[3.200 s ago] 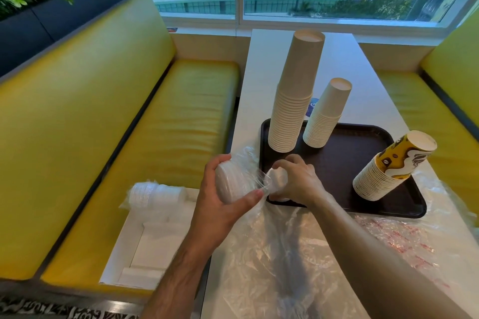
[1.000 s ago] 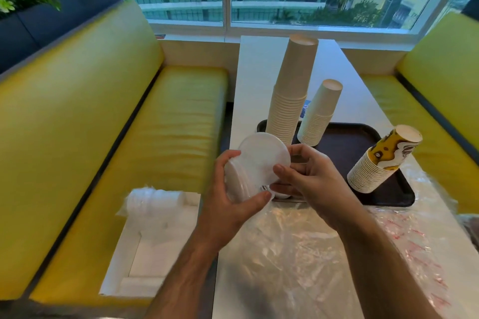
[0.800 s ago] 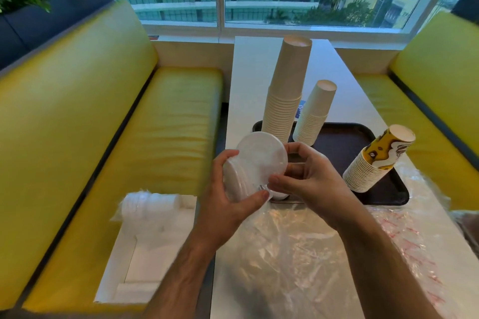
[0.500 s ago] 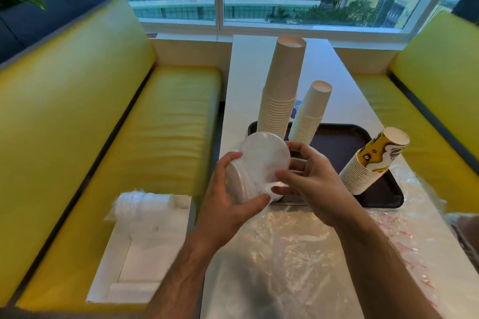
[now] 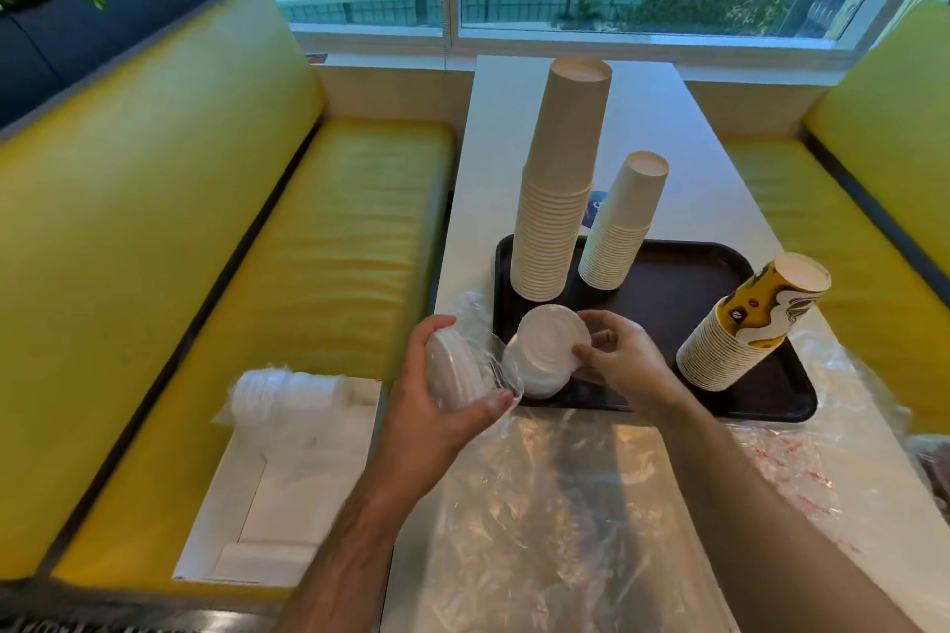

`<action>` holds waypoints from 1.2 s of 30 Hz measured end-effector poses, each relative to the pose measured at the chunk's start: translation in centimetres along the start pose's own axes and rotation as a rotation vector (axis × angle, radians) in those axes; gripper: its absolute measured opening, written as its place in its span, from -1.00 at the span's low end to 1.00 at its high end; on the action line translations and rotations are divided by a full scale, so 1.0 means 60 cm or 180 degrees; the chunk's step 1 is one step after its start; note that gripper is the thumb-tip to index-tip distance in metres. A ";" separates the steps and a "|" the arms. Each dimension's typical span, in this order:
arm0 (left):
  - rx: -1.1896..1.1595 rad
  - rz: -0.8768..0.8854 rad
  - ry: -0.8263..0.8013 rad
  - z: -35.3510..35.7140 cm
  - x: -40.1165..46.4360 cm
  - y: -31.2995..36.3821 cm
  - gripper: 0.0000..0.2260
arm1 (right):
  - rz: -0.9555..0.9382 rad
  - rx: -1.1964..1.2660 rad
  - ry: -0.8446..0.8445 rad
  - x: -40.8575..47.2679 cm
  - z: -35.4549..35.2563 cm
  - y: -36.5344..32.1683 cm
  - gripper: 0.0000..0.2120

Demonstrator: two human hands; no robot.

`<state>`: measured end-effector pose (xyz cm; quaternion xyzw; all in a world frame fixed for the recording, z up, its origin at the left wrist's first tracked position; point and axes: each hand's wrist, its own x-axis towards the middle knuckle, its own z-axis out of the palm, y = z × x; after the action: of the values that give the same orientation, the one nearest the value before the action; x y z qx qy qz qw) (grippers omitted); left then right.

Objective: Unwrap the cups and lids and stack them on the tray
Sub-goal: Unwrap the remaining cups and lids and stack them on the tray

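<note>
A stack of lids (image 5: 547, 350), drawn from its plastic sleeve (image 5: 488, 365) moments earlier, is lowered onto the tray (image 5: 668, 293) in the right hand (image 5: 622, 355) (sleeve and remaining lids gripped by the left hand (image 5: 437, 401)); stacking is under way.

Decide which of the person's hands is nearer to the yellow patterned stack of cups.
Right. The right hand sits over the tray's near edge, just left of the yellow patterned stack; the left hand is farther left, off the tray.
</note>
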<state>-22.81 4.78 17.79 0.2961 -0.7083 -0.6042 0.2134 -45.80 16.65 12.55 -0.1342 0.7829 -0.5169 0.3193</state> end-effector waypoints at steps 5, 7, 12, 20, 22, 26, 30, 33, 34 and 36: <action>0.0015 -0.0025 0.0101 -0.005 0.000 -0.004 -0.21 | 0.0144 -0.0637 -0.0274 0.024 0.003 0.007 -0.57; 0.0016 -0.0033 0.0111 -0.006 0.000 -0.004 -0.21 | 0.0137 -0.0822 -0.0327 0.028 0.006 0.005 -0.58; 0.0031 -0.0037 0.0122 -0.008 0.000 -0.003 -0.20 | -0.0013 -0.1376 -0.0275 0.032 0.014 0.000 -0.50; 0.0038 -0.0030 0.0120 -0.012 -0.002 -0.003 -0.21 | -0.0757 -0.2419 -0.0404 0.013 0.041 -0.013 -0.41; 0.0015 -0.0028 0.0116 -0.014 -0.002 -0.002 -0.21 | -0.0778 -0.2528 -0.0441 0.011 0.047 -0.009 -0.47; -0.0024 -0.0032 0.0126 -0.019 -0.002 -0.003 -0.22 | -0.0783 -0.2574 -0.0326 0.007 0.051 0.000 -0.50; -0.0046 -0.0048 0.0095 -0.019 -0.002 -0.004 -0.22 | -0.0847 -0.3057 -0.0426 0.012 0.057 -0.012 -0.49; -0.0020 -0.0046 0.0069 -0.016 -0.002 -0.003 -0.22 | -0.1008 -0.3436 -0.0451 0.015 0.062 -0.026 -0.48; -0.0011 -0.0044 0.0069 -0.016 -0.002 -0.003 -0.22 | -0.1063 -0.3481 -0.0476 0.017 0.063 -0.029 -0.47; -0.0005 -0.0039 0.0066 -0.017 -0.002 -0.003 -0.22 | -0.1087 -0.3463 -0.0543 0.020 0.066 -0.034 -0.39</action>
<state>-22.02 4.08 17.79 0.3066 -0.7038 -0.6029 0.2173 -44.45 12.27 12.90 -0.4448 0.8748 -0.0714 0.1783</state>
